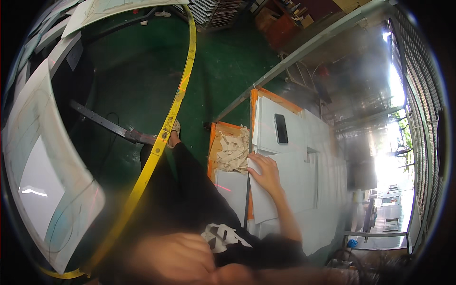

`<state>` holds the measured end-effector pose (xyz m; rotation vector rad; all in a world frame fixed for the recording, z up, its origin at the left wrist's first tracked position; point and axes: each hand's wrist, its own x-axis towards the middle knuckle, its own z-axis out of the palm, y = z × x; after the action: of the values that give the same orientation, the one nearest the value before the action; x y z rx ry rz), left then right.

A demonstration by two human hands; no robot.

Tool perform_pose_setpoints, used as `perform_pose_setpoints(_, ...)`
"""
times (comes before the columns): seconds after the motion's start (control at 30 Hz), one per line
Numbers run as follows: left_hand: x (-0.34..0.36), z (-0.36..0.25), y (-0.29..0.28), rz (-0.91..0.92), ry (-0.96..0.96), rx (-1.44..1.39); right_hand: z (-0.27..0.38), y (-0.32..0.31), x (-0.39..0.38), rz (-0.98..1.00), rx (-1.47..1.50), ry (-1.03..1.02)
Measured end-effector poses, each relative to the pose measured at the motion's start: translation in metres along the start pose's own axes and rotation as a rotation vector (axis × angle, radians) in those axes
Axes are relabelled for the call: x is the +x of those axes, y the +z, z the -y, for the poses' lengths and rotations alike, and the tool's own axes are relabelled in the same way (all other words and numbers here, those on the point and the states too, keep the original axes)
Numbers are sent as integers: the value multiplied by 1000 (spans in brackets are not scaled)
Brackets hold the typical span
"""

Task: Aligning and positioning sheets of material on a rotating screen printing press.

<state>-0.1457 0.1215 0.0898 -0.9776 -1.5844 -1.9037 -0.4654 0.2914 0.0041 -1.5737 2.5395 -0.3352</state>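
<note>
My right hand (263,173) has its fingers curled on the left edge of a white sheet (289,194), gripping it beside an orange-framed box (213,147) of cream scraps (232,149). A black phone (280,128) lies on the sheets just above that hand. My left hand (173,254), close to the camera at the lower edge, is badly blurred; what it holds, if anything, I cannot make out. Beside it, pale strips (221,237) show against my dark clothing. A white sheet (278,104) lies under the phone.
A curved yellow metal strip (156,150) runs along my left, by large curved pale panels (52,175) on a dark frame (99,118). A metal rail (304,52) crosses at upper right. A rack (213,12) and red cabinet (273,26) stand beyond on the green floor (223,61).
</note>
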Motion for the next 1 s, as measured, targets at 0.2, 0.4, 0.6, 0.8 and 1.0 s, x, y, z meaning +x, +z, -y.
perform_pose_setpoints(0.2, 1, 10, -6, -28, -44, 95, -1, 3, -6, -41, -36, 31)
perform_pose_setpoints(0.4, 11, 1, -10, 12, -191, 217, 1, 4, -6, -66, -9, 37)
perform_pose_setpoints(0.6, 8, 7, -12, -9, -170, 136, 2, 3, -4, -94, 22, 41)
perform_pose_setpoints(0.8, 3, 11, -9, 31, -364, 212, 4, -1, -5, -175, 70, 26)
perform_pose_setpoints(1.0, -14, 55, -15, -370, -502, 149, -16, -1, -6, -504, 175, -86)
